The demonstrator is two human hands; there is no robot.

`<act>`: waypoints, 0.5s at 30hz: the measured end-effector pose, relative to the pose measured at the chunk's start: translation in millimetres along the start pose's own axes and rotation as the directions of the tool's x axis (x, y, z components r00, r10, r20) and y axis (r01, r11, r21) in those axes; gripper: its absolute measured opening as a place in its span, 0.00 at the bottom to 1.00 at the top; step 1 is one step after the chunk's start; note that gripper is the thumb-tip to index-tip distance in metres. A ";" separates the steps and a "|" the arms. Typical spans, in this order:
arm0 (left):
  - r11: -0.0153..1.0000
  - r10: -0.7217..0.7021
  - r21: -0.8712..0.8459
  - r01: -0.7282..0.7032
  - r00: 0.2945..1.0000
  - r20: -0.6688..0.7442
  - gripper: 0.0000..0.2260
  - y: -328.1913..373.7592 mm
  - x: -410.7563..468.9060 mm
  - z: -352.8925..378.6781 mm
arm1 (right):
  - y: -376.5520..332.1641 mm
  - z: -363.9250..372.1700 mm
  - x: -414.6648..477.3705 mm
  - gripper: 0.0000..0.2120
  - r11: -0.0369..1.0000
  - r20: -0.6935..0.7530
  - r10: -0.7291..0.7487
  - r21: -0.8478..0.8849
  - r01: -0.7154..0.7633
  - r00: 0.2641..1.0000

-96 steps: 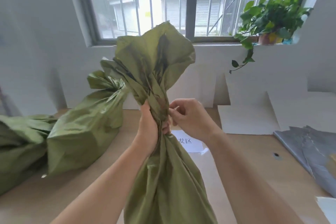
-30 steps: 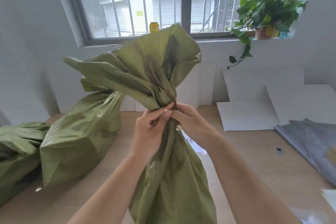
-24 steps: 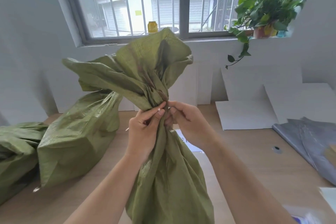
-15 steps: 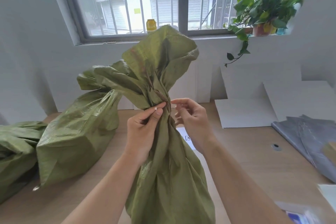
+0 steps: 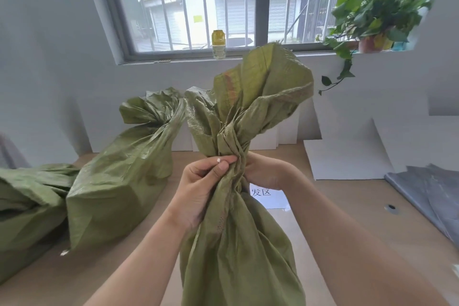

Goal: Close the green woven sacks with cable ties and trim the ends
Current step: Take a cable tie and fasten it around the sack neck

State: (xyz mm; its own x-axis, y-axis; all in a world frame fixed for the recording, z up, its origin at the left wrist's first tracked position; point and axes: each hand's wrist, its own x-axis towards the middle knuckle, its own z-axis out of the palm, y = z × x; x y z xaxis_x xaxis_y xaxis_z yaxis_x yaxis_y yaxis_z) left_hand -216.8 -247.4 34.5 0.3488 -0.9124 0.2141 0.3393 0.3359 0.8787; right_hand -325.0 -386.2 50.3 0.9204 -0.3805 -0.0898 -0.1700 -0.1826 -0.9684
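A green woven sack (image 5: 238,243) stands upright in front of me, its mouth gathered and twisted into a neck with the loose top (image 5: 263,97) flaring above. My left hand (image 5: 198,189) pinches the neck from the left, thumb and forefinger holding a small white end of a cable tie (image 5: 218,160). My right hand (image 5: 265,171) wraps round the neck from behind on the right, its fingers mostly hidden by the fabric. The rest of the tie is hidden.
Two more green sacks, one (image 5: 119,176) with its top bunched and another (image 5: 27,208) at the far left, lie on the wooden table (image 5: 347,226). A white paper label (image 5: 267,195), white boards (image 5: 345,159), grey sheets (image 5: 432,196) and a potted plant (image 5: 372,20) are around.
My right hand, which had its fingers loose beside the neck, has gone behind the neck and closed on it. The sack's top has tilted right. My left hand keeps its pinch.
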 end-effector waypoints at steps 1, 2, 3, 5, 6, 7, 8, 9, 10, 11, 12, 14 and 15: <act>1.000 0.002 -0.001 -0.002 1.000 -0.001 0.28 -0.1 -0.3 -2.2 | -0.5 1.6 0.3 0.09 1.000 0.013 0.021 0.005 -0.021 1.000; 1.000 -0.003 -0.005 0.003 1.000 -0.003 0.28 0.3 -0.9 -3.7 | -5.5 5.9 -1.5 0.12 0.999 0.030 0.051 0.009 -0.052 0.998; 1.000 -0.004 -0.004 0.004 1.000 -0.002 0.28 -0.6 -1.1 -5.5 | -6.4 9.5 0.6 0.16 0.999 0.037 0.050 0.006 -0.050 0.998; 1.000 -0.016 -0.005 0.016 1.000 0.002 0.28 -1.5 -2.8 -5.7 | -7.4 15.4 4.6 0.22 0.999 0.015 0.044 -0.001 -0.044 0.999; 1.000 -0.025 -0.012 0.025 1.000 0.007 0.27 -1.4 -4.2 -4.6 | -9.8 18.3 3.3 0.22 0.998 0.029 0.061 0.012 -0.061 0.998; 0.999 -0.031 -0.015 0.031 0.999 0.016 0.27 -1.7 -4.7 -4.2 | -8.7 18.3 4.9 0.21 0.996 0.044 0.085 0.036 -0.087 0.995; 0.999 -0.039 -0.015 0.039 0.999 0.021 0.27 -1.0 -5.6 -2.9 | -10.2 19.1 3.3 0.21 0.996 0.032 0.083 0.043 -0.085 0.996; 0.999 -0.041 -0.013 0.042 0.999 0.027 0.27 -1.7 -5.5 -3.4 | -9.6 19.9 2.0 0.20 0.997 0.016 0.064 0.032 -0.064 0.998; 0.999 -0.045 -0.016 0.046 0.999 0.028 0.26 -0.5 -6.6 -2.6 | -8.4 19.0 0.7 0.18 0.999 0.005 0.047 0.008 -0.047 0.999; 0.999 -0.039 -0.027 0.040 0.999 0.029 0.26 0.3 -7.2 -2.6 | -5.8 17.0 -0.1 0.16 0.999 -0.015 0.009 -0.036 -0.010 1.000; 0.998 -0.034 -0.043 0.035 0.999 0.025 0.24 2.7 -8.9 -0.7 | -4.2 16.0 -2.0 0.14 0.995 -0.035 -0.013 -0.099 0.009 0.999; 0.999 -0.004 -0.050 0.004 1.000 -0.009 0.15 6.1 -11.2 3.0 | 2.7 10.4 -3.8 0.09 0.953 -0.154 -0.098 -0.300 0.048 0.983; 0.999 0.014 -0.043 -0.016 0.999 -0.037 0.09 7.1 -11.8 4.7 | 5.4 7.9 -5.9 0.07 0.930 -0.217 -0.180 -0.356 0.094 0.960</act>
State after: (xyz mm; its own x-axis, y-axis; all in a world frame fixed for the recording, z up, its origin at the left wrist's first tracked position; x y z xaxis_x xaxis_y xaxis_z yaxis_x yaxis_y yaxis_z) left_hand -222.6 -235.4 40.2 0.3853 -0.8984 0.2109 0.3711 0.3601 0.8560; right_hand -328.6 -377.7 43.8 0.8375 -0.5286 0.1384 -0.1972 -0.5286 -0.8256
